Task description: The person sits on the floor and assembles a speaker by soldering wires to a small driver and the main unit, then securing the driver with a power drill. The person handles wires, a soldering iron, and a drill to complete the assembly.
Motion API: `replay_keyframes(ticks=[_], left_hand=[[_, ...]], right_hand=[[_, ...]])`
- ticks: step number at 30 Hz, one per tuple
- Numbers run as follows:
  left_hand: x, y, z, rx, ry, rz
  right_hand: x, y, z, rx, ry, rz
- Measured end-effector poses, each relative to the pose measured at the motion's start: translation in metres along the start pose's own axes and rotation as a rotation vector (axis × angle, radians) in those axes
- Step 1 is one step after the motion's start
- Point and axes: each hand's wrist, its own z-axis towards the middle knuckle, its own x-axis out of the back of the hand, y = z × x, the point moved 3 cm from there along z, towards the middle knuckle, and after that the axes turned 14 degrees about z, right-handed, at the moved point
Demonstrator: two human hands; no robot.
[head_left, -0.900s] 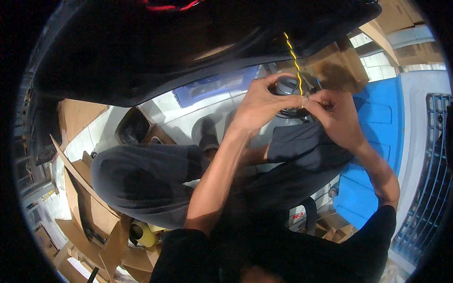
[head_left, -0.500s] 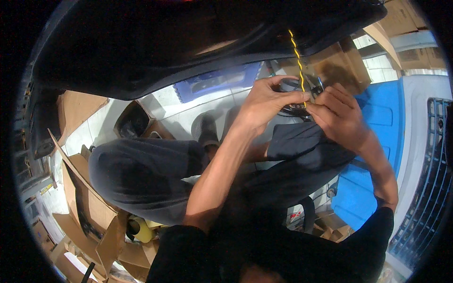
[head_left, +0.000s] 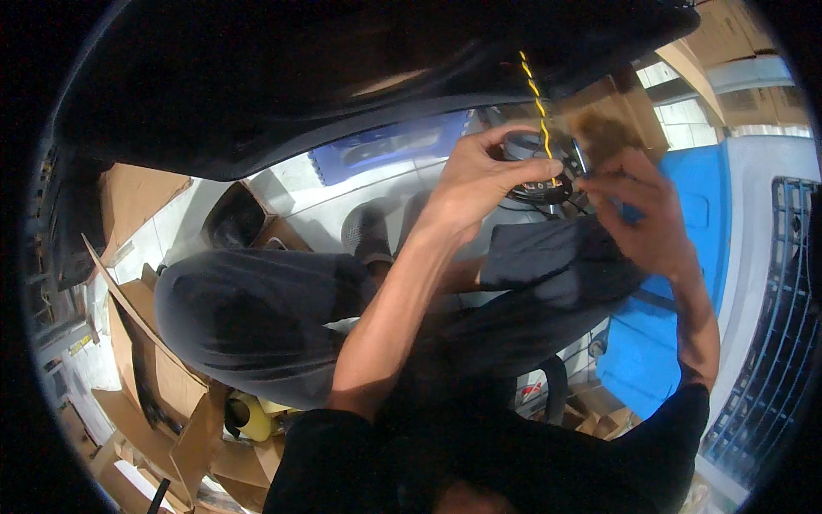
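The left hand (head_left: 475, 184) holds a dark round device (head_left: 524, 147), thumb at a yellow twisted wire (head_left: 539, 107). The right hand (head_left: 655, 214) is narrowed just beside it, any grip unclear; beyond, a cardboard box's (head_left: 644, 107) contents are indistinct.

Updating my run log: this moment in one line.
left hand: gripping round dark device | right hand: beside it | yellow twisted wire: reaches device

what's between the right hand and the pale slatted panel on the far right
In the head view, a moulded blue piece shows between the right hand and the pale slatted panel.
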Motion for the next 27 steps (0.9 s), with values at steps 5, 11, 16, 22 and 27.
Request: replay_keyframes(ticks=[5, 11, 16, 22, 27], left_hand=[[0.001, -0.001, 0.003, 0.014, 0.031, 0.048], [-0.001, -0.002, 0.002, -0.042, 0.035, -0.054], [-0.001, -0.003, 0.003, -0.051, 0.054, 0.048], [-0.003, 0.0, -0.001, -0.003, 0.045, 0.046], [-0.002, 0.0, 0.0, 0.028, 0.04, 0.107]], right_hand=[[-0.014, 0.019, 0.008, -0.416, 0.093, 0.379], [-0.025, 0.015, 0.005, -0.357, 0.102, 0.297], [-0.03, 0.004, 0.01, 0.187, 0.035, -0.204], [-0.026, 0.001, 0.01, 0.395, -0.111, -0.36], [-0.025, -0.003, 0.01, 0.593, -0.212, -0.44]])
